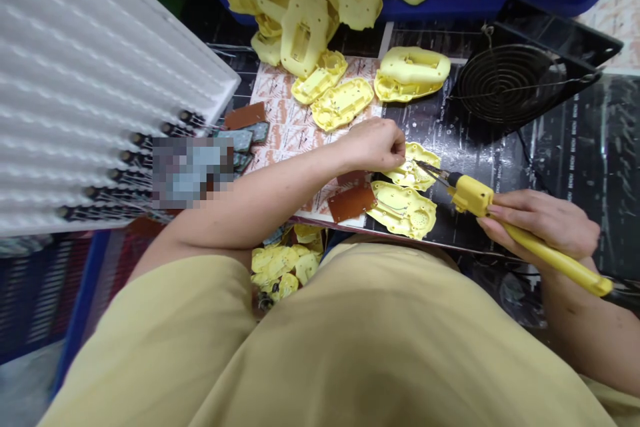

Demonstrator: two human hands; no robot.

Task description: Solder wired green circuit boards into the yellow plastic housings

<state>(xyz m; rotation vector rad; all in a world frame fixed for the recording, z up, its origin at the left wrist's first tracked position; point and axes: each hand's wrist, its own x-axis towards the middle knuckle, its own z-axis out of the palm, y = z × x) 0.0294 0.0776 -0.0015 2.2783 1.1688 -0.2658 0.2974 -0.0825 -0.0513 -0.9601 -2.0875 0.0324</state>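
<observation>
My right hand [555,223] is wrapped round the long yellow handle of a soldering iron [473,195]. Its dark metal tip points left, over a yellow plastic shell half [417,177] on the table. At that shell's left edge my left hand [377,145] is closed, fingers curled in a pinch; whatever they hold is too small or hidden to name. Just below lies a second yellow shell half [404,210], inner side up, with a round perforated patch and a thin wire. A brown board [351,203] lies beside it, under my left forearm.
Behind are more yellow shells [341,103] and a stacked pair [413,73]. A black fan [507,83] stands at the back right. A blue crate [435,10] of shells spans the back. White ridged foam [100,80] leans in on the left, near dark boards [240,140].
</observation>
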